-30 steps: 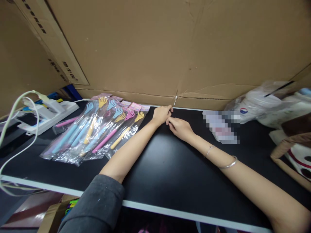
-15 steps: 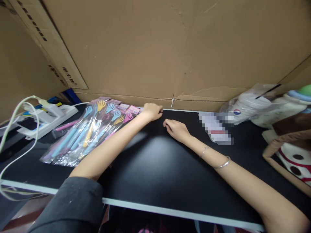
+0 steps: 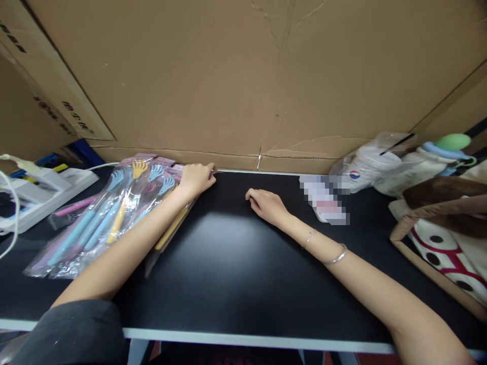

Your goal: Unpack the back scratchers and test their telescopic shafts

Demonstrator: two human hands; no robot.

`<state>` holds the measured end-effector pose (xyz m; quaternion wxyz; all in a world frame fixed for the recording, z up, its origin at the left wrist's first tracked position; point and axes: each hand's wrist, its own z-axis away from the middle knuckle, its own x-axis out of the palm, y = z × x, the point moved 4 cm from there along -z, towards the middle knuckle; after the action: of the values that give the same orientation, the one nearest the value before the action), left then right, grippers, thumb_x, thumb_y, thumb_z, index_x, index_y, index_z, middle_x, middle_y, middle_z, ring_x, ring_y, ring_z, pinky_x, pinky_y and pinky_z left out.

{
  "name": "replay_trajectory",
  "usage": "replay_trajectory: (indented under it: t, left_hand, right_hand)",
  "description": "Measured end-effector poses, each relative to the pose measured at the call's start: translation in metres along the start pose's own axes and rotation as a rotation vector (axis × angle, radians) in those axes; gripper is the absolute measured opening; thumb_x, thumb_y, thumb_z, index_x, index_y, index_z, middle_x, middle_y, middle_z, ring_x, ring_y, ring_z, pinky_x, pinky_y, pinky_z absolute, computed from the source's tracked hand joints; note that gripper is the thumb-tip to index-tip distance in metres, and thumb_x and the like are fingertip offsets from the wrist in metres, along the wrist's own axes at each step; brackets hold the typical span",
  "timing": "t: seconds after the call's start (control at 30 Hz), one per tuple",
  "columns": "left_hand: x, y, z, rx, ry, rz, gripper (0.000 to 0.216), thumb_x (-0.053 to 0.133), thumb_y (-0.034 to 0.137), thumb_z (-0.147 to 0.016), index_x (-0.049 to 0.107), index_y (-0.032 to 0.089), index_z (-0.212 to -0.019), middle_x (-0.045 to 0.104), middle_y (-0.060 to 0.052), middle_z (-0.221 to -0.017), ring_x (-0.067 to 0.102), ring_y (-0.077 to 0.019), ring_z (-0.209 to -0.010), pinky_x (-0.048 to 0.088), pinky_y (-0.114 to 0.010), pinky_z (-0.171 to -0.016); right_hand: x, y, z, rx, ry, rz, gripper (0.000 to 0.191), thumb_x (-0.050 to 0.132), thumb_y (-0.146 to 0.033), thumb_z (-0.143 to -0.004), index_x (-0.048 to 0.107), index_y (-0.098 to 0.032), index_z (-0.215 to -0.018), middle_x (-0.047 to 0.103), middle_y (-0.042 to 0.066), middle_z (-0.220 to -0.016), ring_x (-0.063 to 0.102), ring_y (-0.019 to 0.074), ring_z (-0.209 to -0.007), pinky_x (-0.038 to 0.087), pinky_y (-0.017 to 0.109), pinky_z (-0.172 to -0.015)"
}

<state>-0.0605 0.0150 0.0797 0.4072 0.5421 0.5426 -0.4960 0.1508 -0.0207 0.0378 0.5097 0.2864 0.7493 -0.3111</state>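
Observation:
My left hand (image 3: 196, 178) lies with curled fingers on the top end of the rightmost clear packet in a fanned pile of packets (image 3: 110, 215); the packets hold blue, yellow and pink hand-shaped scratchers. Whether the fingers grip the packet's pink header card I cannot tell. My left forearm covers that packet. My right hand (image 3: 265, 205) rests on the black table (image 3: 236, 274) a little to the right, fingers loosely curled, holding nothing that I can see. Two thin bracelets circle my right wrist.
A big cardboard sheet (image 3: 243, 76) stands along the table's back edge. At the left sits a white power strip (image 3: 41, 187) with cables. A blurred small pack (image 3: 325, 199), a plastic bag (image 3: 375, 159) and a patterned cloth bag (image 3: 445, 228) fill the right side.
My hands were together at the back edge; the left one has slid left onto the packets. The right hand stayed put. The view has shifted.

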Motion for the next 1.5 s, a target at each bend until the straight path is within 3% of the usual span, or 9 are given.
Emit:
replay_trajectory:
  t: [0.1, 0.23, 0.47, 0.7, 0.83, 1.03, 1.2, 1.4, 1.5]
  left_hand:
    - [-0.011, 0.004, 0.005, 0.02, 0.09, 0.101, 0.03, 0.044, 0.037, -0.087, 0.064, 0.026, -0.108, 0.069, -0.006, -0.097, 0.064, -0.0244, -0.094, 0.044, -0.031, -0.077]
    - [-0.029, 0.015, 0.014, 0.128, 0.285, 0.365, 0.019, 0.051, 0.034, -0.084, 0.067, 0.024, -0.087, 0.069, -0.004, -0.096, 0.06, -0.0224, -0.101, 0.04, -0.033, -0.093]
    - [-0.028, 0.038, 0.022, 0.223, 0.152, 0.922, 0.016, 0.053, 0.033, -0.084, 0.06, 0.02, -0.087, 0.071, 0.0, -0.082, 0.065, -0.0142, -0.073, 0.046, -0.022, -0.068]
    - [-0.006, 0.04, 0.017, 0.191, 0.106, 1.261, 0.025, 0.056, 0.038, -0.084, 0.057, 0.016, -0.095, 0.069, -0.002, -0.077, 0.066, -0.0141, -0.071, 0.05, -0.023, -0.07]
    - [0.006, 0.044, 0.018, 0.153, 0.058, 1.343, 0.023, 0.059, 0.036, -0.082, 0.056, 0.015, -0.092, 0.069, -0.002, -0.075, 0.066, -0.013, -0.068, 0.05, -0.022, -0.068]
    - [0.015, 0.053, 0.02, 0.23, -0.056, 1.417, 0.02, 0.059, 0.033, -0.083, 0.055, 0.016, -0.092, 0.067, -0.001, -0.074, 0.067, -0.0125, -0.066, 0.051, -0.022, -0.067]
    - [0.015, 0.052, 0.021, 0.262, -0.075, 1.376, 0.02, 0.059, 0.034, -0.083, 0.057, 0.015, -0.09, 0.068, -0.001, -0.072, 0.067, -0.0122, -0.066, 0.051, -0.021, -0.065]
    - [0.019, 0.044, 0.017, 0.286, -0.26, 1.364, 0.023, 0.061, 0.028, -0.082, 0.062, 0.013, -0.1, 0.073, -0.006, -0.08, 0.069, -0.0135, -0.071, 0.053, -0.024, -0.069]
    - [0.015, 0.032, 0.012, 0.271, -0.278, 1.331, 0.02, 0.059, 0.025, -0.083, 0.064, 0.012, -0.099, 0.073, -0.008, -0.083, 0.069, -0.0132, -0.07, 0.054, -0.024, -0.069]
  right_hand:
    - [-0.003, 0.0, -0.001, -0.011, -0.001, -0.003, 0.018, 0.043, -0.013, -0.087, 0.057, -0.022, -0.093, 0.065, 0.003, -0.085, 0.058, 0.0151, -0.081, 0.034, 0.024, -0.063]
    - [-0.012, -0.007, -0.003, -0.056, 0.019, -0.046, 0.02, 0.041, -0.015, -0.089, 0.059, -0.022, -0.095, 0.064, 0.004, -0.088, 0.058, 0.0154, -0.085, 0.04, 0.025, -0.07]
    - [-0.031, -0.028, -0.007, -0.17, 0.095, -0.493, 0.031, 0.046, -0.014, -0.086, 0.057, -0.02, -0.115, 0.065, 0.007, -0.109, 0.063, 0.0141, -0.089, 0.048, 0.029, -0.084]
    - [-0.035, -0.022, -0.007, -0.107, 0.21, -0.352, 0.041, 0.041, -0.015, -0.089, 0.049, -0.017, -0.13, 0.058, 0.011, -0.125, 0.056, 0.0201, -0.115, 0.042, 0.036, -0.101]
    - [-0.026, -0.017, -0.009, -0.055, 0.236, -0.374, 0.039, 0.048, -0.018, -0.086, 0.048, -0.017, -0.125, 0.055, 0.014, -0.123, 0.055, 0.0222, -0.111, 0.044, 0.04, -0.097]
    - [-0.011, 0.014, -0.016, 0.204, 0.267, -0.732, 0.022, 0.057, -0.028, -0.079, 0.05, -0.019, -0.098, 0.06, 0.006, -0.093, 0.058, 0.0155, -0.081, 0.05, 0.032, -0.074]
    - [-0.004, 0.025, -0.022, 0.211, 0.182, -0.835, 0.02, 0.06, -0.036, -0.075, 0.051, -0.019, -0.08, 0.061, 0.001, -0.081, 0.057, 0.0122, -0.071, 0.049, 0.032, -0.073]
    - [-0.019, 0.036, -0.023, 0.211, 0.048, -0.938, 0.029, 0.065, -0.044, -0.071, 0.056, -0.018, -0.078, 0.063, 0.001, -0.073, 0.059, 0.0126, -0.068, 0.048, 0.029, -0.068]
    - [-0.033, 0.055, -0.023, 0.311, 0.171, -0.917, 0.024, 0.063, -0.041, -0.075, 0.055, -0.018, -0.08, 0.062, 0.001, -0.071, 0.058, 0.0121, -0.067, 0.047, 0.027, -0.064]
